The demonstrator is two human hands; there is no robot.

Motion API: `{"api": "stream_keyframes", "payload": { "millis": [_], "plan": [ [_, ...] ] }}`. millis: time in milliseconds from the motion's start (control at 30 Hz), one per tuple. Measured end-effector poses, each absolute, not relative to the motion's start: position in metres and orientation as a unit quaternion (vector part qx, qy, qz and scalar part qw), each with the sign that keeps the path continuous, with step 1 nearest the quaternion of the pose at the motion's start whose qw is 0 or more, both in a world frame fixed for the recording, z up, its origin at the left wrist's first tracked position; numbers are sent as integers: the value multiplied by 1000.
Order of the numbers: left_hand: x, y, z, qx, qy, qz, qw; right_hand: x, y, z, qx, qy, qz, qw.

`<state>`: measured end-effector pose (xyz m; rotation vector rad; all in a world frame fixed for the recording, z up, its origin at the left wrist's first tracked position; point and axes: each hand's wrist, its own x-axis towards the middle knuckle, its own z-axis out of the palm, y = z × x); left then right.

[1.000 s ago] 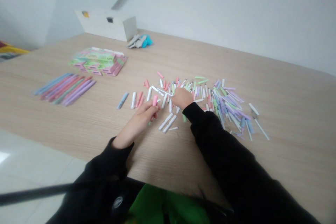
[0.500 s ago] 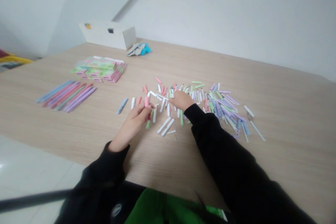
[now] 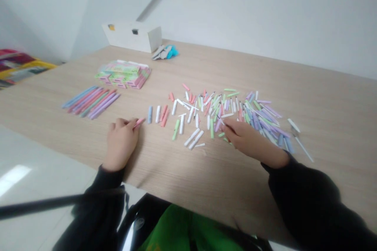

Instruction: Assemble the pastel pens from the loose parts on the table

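Note:
My left hand [image 3: 122,141] is closed at the left of the scattered pen parts, with a small pink pen piece [image 3: 139,122] pinched between thumb and fingers. Over the front of the pile, my right hand [image 3: 247,137] has its fingertips together on what looks like a thin white pen refill [image 3: 222,121]; the tip is blurred. Loose pastel pen parts surround it: a green barrel [image 3: 212,128], white pieces [image 3: 196,140] and a dense heap of purple ones [image 3: 265,123]. Between the hands stand a short row of a blue piece [image 3: 150,114], a white piece [image 3: 158,114] and red pieces [image 3: 165,116].
Several assembled-looking pastel pens [image 3: 91,102] lie side by side at the left. Behind them are stacked pink and green packs [image 3: 125,73]. At the back stand a white box [image 3: 129,37] and grey-and-blue gloves [image 3: 165,52]. The table's front edge runs below my hands.
My left hand has moved left and down, away from the loose parts, carrying the pink pen piece. My right hand has drawn back rightward and nearer to me. The view has shifted slightly.

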<state>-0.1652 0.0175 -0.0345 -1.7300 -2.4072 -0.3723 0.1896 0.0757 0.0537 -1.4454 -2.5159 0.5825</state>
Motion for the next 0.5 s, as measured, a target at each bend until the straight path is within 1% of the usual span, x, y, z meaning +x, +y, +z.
{"api": "stream_keyframes", "payload": {
  "millis": [100, 233, 400, 500],
  "plan": [
    [-155, 18, -40, -568, -810, -78, 120, 204, 62, 55, -500, -826, 225, 130],
    [-151, 14, -41, -562, -815, -75, 123, 219, 55, 46, -532, -788, 218, 220],
    [-149, 11, -41, -563, -814, -87, 114, 224, 50, 29, -542, -751, 276, 258],
    [-151, 11, -40, -556, -820, -109, 78, 223, 46, 20, -537, -743, 290, 274]
  ]
}}
